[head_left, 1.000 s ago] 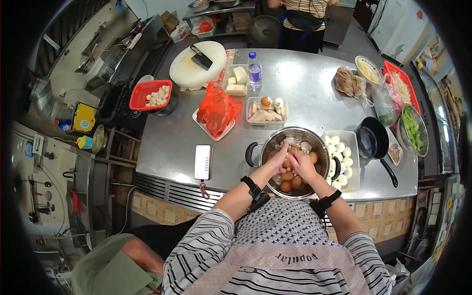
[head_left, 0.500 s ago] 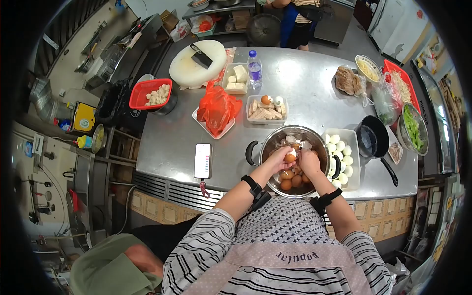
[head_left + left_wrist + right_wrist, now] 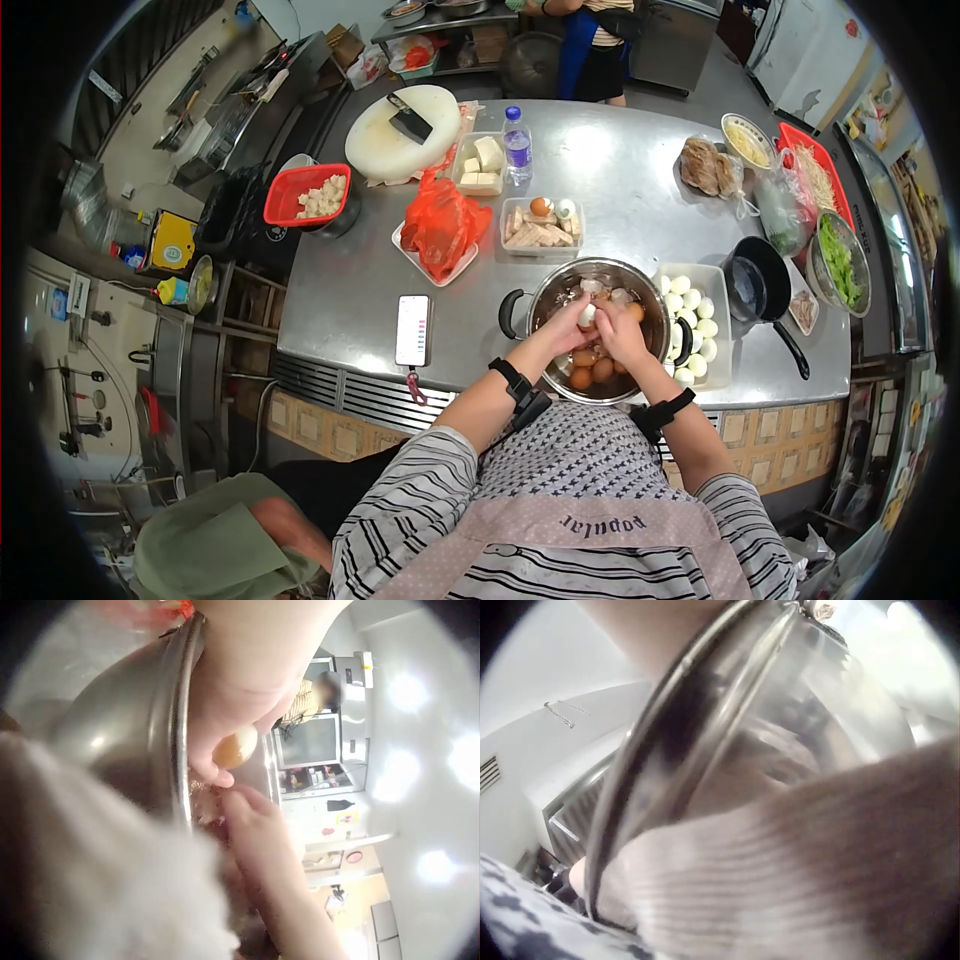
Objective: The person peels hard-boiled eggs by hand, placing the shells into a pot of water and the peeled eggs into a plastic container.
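Note:
Over the steel pot [image 3: 540, 300], my left hand [image 3: 566, 330] grips a boiled egg [image 3: 587, 315] whose white surface shows. My right hand [image 3: 624, 335] is curled against it, fingertips at the egg. In the left wrist view the egg [image 3: 236, 746] sits in the left hand [image 3: 240, 697], and the right hand's [image 3: 259, 832] bent fingers meet the left fingertips just below it. Brown eggs [image 3: 602, 369] lie in the pot beneath the hands, with shell bits [image 3: 620, 297] near its far side. The right wrist view shows mainly the pot wall [image 3: 727, 712]; the fingers are hidden there.
A white tray [image 3: 718, 372] of peeled eggs stands right of the pot, beside a black saucepan [image 3: 757, 280]. Beyond the pot is a food container [image 3: 541, 245] with two eggs on top. A phone [image 3: 412, 330] and red bag [image 3: 443, 230] lie left. Another person [image 3: 600, 40] stands behind the table.
The hands parted briefly over the pot, showing a partly peeled brown egg in the left hand, then came together again. The egg now shows more white. The person behind the table moved left.

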`<action>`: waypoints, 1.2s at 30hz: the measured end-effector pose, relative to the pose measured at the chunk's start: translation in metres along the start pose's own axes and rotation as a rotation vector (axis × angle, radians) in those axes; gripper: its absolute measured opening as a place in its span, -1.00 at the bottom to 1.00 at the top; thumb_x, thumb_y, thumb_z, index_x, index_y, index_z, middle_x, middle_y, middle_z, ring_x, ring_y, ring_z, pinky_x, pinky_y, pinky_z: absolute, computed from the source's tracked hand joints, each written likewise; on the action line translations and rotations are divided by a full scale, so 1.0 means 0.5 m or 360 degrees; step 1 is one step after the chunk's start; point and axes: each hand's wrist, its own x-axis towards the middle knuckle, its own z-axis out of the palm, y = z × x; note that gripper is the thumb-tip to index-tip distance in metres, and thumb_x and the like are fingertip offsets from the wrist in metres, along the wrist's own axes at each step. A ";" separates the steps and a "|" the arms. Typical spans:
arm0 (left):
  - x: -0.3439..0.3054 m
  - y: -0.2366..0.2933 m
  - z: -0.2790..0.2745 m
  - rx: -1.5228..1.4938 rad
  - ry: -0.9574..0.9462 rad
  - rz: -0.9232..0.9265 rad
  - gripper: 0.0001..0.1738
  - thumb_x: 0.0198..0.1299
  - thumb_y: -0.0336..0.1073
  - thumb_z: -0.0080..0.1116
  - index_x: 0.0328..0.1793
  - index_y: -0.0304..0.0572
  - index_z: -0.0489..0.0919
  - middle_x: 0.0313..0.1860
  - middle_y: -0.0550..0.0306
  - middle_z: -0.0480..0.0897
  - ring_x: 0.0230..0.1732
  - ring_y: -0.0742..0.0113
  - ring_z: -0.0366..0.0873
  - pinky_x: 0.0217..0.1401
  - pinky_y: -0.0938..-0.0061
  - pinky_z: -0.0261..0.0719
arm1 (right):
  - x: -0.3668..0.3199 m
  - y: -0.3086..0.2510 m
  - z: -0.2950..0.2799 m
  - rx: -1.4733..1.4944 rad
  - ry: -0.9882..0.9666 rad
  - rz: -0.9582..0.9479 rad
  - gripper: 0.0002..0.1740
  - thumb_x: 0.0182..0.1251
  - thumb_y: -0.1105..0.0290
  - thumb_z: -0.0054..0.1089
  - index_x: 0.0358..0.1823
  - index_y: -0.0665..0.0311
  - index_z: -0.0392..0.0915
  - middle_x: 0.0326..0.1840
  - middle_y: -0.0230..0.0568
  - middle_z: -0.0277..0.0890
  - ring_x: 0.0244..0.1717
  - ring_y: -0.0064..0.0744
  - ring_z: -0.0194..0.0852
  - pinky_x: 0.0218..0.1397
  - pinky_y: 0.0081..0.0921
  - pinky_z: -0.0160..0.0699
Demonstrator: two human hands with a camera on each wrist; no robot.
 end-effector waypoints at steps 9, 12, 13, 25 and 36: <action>0.019 -0.008 -0.018 0.0110 -0.0049 -0.0052 -0.58 0.35 0.13 -0.15 0.06 0.05 0.45 -0.14 0.24 0.54 -0.12 0.42 0.51 -0.12 0.50 0.50 | -0.002 -0.008 0.008 -0.0113 -0.0007 -0.0077 -0.67 0.38 0.23 -0.10 -0.07 0.36 0.45 -0.21 0.17 0.49 -0.20 0.17 0.47 -0.13 -0.10 0.45; 0.007 -0.004 -0.008 0.0193 -0.0014 0.0002 -0.60 0.34 0.12 -0.12 0.07 0.06 0.45 -0.11 0.26 0.53 -0.12 0.43 0.51 -0.13 0.49 0.51 | 0.005 -0.006 0.008 -0.0126 -0.0067 0.0000 -0.69 0.39 0.25 -0.11 -0.10 0.37 0.45 -0.22 0.19 0.49 -0.20 0.18 0.47 -0.15 -0.08 0.44; 0.010 -0.004 -0.013 0.0209 -0.0029 -0.0004 -0.60 0.34 0.12 -0.10 0.07 0.07 0.45 -0.10 0.27 0.52 -0.12 0.44 0.50 -0.13 0.50 0.50 | 0.006 -0.005 0.009 -0.0134 -0.0094 0.0045 -0.69 0.39 0.25 -0.11 -0.11 0.37 0.45 -0.22 0.20 0.49 -0.19 0.18 0.47 -0.15 -0.08 0.44; 0.015 0.006 -0.026 0.0304 -0.0029 0.0030 -0.69 0.31 0.02 0.00 -0.02 0.02 0.44 -0.14 0.22 0.51 -0.18 0.48 0.49 -0.25 0.53 0.54 | 0.010 0.031 0.021 -0.0168 0.0168 0.0138 -0.85 0.25 0.42 0.04 -0.26 0.38 0.43 -0.39 0.13 0.53 -0.39 0.11 0.55 -0.35 -0.16 0.48; 0.010 -0.001 -0.020 -0.0101 0.0055 0.0171 -0.56 0.42 0.02 -0.27 0.16 -0.14 0.37 0.08 0.07 0.48 0.08 0.27 0.46 0.18 0.29 0.46 | 0.010 -0.011 -0.006 -0.0225 0.0262 -0.0013 -0.69 0.20 0.31 0.04 -0.10 0.35 0.52 -0.16 0.10 0.44 -0.08 0.09 0.39 0.02 -0.16 0.37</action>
